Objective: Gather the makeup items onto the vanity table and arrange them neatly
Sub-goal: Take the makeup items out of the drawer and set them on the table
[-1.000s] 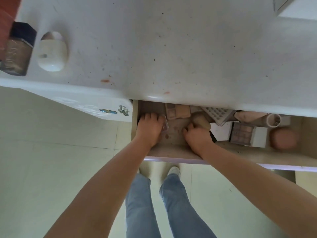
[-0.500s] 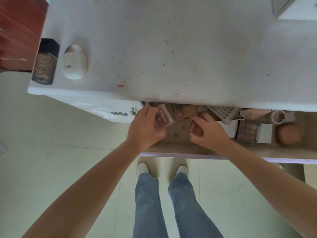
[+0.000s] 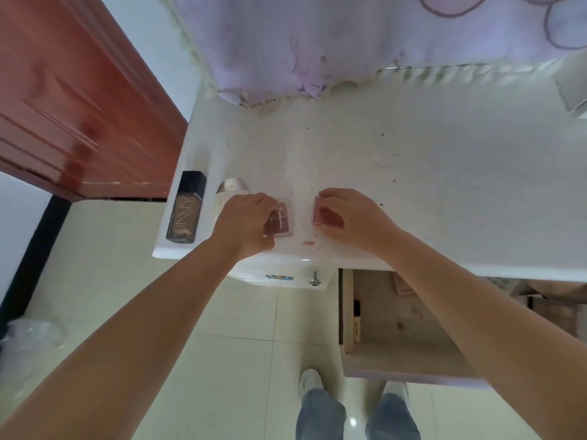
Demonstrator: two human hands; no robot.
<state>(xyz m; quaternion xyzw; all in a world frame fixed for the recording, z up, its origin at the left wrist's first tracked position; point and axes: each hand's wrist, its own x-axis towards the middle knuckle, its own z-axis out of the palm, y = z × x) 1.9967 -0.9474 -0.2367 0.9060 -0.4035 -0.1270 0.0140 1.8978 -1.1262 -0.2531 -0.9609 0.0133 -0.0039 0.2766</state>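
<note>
My left grip (image 3: 246, 222) and right grip (image 3: 352, 217) each pinch a blush compact (image 3: 281, 222) (image 3: 322, 214) apparently resting on the surface (image 3: 444, 185), long axes near-to-far, side by side, right of the foundation bottle (image 3: 187, 208).

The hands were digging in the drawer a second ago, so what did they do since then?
Each took a small reddish compact out of the drawer and up onto the vanity top. The left hand holds one, the right hand the other. The foundation bottle stayed put.
</note>
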